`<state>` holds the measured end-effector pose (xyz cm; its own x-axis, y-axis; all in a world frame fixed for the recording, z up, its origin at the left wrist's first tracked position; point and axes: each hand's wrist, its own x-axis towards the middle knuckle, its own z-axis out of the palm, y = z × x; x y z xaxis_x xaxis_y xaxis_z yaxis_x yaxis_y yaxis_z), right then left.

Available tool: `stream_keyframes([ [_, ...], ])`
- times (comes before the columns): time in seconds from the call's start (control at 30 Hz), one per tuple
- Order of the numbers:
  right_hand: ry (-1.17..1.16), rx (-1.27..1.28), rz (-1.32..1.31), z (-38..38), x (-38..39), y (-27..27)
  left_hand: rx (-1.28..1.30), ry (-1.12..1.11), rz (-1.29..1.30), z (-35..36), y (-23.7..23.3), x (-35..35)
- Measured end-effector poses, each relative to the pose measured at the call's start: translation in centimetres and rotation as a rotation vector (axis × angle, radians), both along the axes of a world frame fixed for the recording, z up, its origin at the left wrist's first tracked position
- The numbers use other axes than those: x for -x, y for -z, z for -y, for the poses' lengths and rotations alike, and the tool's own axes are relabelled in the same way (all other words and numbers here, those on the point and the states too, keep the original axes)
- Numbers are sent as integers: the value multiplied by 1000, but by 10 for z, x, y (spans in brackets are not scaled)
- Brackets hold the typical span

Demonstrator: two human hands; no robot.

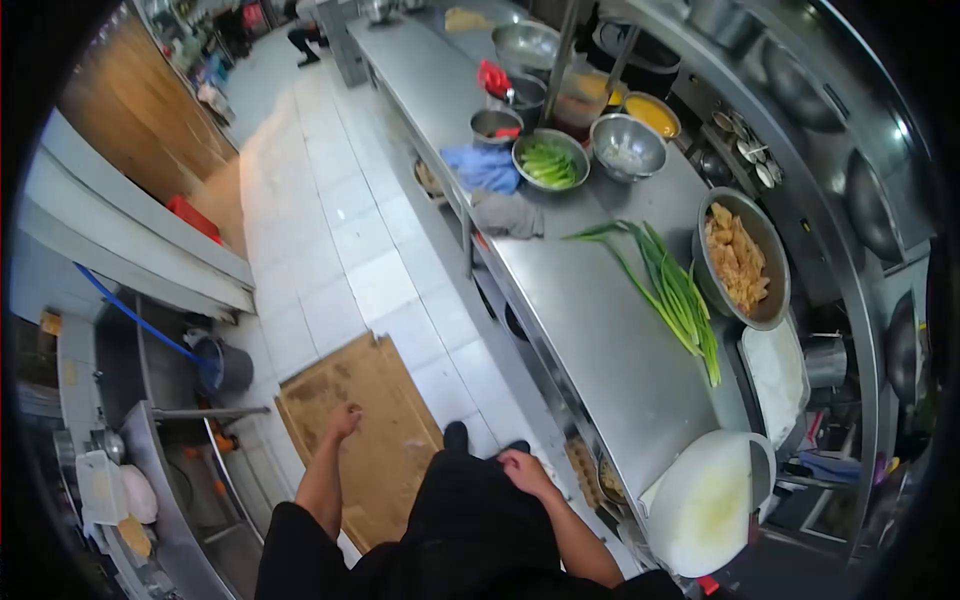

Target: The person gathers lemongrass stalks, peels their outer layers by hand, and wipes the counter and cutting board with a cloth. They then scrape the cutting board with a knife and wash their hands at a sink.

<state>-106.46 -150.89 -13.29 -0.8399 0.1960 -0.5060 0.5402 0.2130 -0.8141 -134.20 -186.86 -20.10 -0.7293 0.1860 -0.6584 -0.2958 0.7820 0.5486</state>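
Observation:
My left hand (345, 420) hangs over the brown cardboard (365, 395) on the floor, its fingers curled; whether anything small is in them cannot be made out. Close to my dark clothing is my right hand (522, 470), fingers bent, beside the steel counter's front edge. Green onions (665, 290) lie on the counter (590, 330), apart from both hands. Near them stands a large metal bowl (712, 262) of light brown pieces. A round white board (700, 505) with a yellowish stain rests at the counter's near end.
Along the counter are a bowl of cut greens (549, 160), an empty-looking metal bowl (628, 147), blue cloth (485, 168) and grey cloth (507, 213). A bucket (222, 367) with a blue hose stands left. Another person's leg (305, 42) shows far back.

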Motion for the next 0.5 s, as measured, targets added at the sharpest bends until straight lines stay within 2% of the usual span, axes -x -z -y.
stream_keyframes([
  [0.07, 96, 25, 54, -26, -41, 16, 111, 450, -256, -35, -8, 24],
  [0.13, 178, 172, 339, -57, -81, 16, 62, 592, -310, -105, -24, 54],
  [0.17, 201, 181, 342, -66, -107, 24, 112, 670, -355, -166, -84, 60],
  [0.2, 233, 190, 340, -73, -129, 36, -63, 632, -658, -196, -76, 71],
  [0.23, 233, 138, 320, -75, -150, 53, -172, 650, -824, -242, -98, 81],
  [0.3, 167, -39, 315, -64, -205, 86, -306, 734, -1062, -326, -160, 88],
  [0.33, 103, -175, 310, -57, -224, 97, -315, 743, -1068, -360, -184, 96],
  [0.37, 147, -81, 482, -50, -230, 76, -322, 762, -1199, -387, -196, 109],
  [0.4, 246, -29, 586, -36, -241, 78, -247, 780, -1186, -410, -194, 130],
  [0.47, 596, 216, 626, -2, -261, 81, -97, 892, -1160, -438, -177, 168],
  [0.5, 641, 249, 632, 32, -269, 83, -5, 989, -1137, -438, -167, 183],
])
